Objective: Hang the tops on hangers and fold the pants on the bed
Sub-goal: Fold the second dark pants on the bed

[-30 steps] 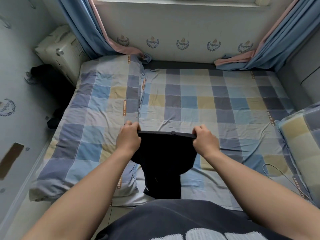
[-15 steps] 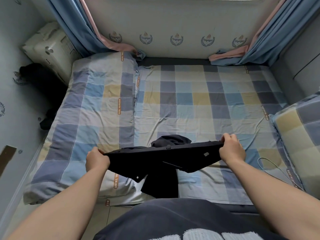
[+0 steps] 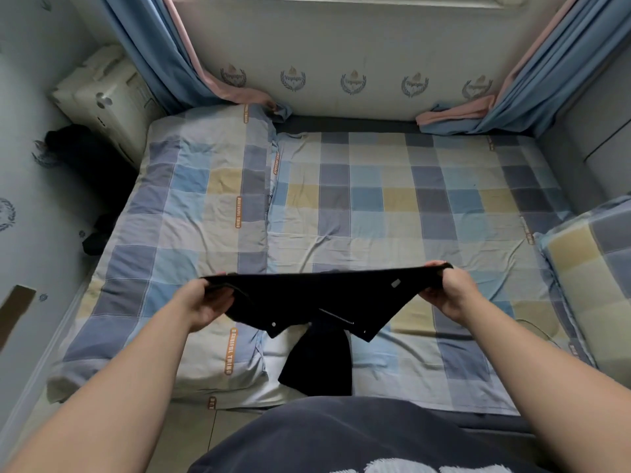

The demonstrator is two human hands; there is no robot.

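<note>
The left hand (image 3: 205, 302) grips one end of the waistband of the black pants (image 3: 307, 295), fingers curled round the cloth. The right hand (image 3: 450, 295) grips the other end likewise. The hands are well apart, so the waistband is taut and level, which likely squares the garment for laying down. The fly is open, its zipper (image 3: 336, 315) showing, and the legs hang to the near edge of the bed (image 3: 392, 199). The pants are above the checked sheet, between the quilt (image 3: 191, 206) at left and the pillow (image 3: 594, 268) at right. Probable step in hand: lay flat, then fold
</note>
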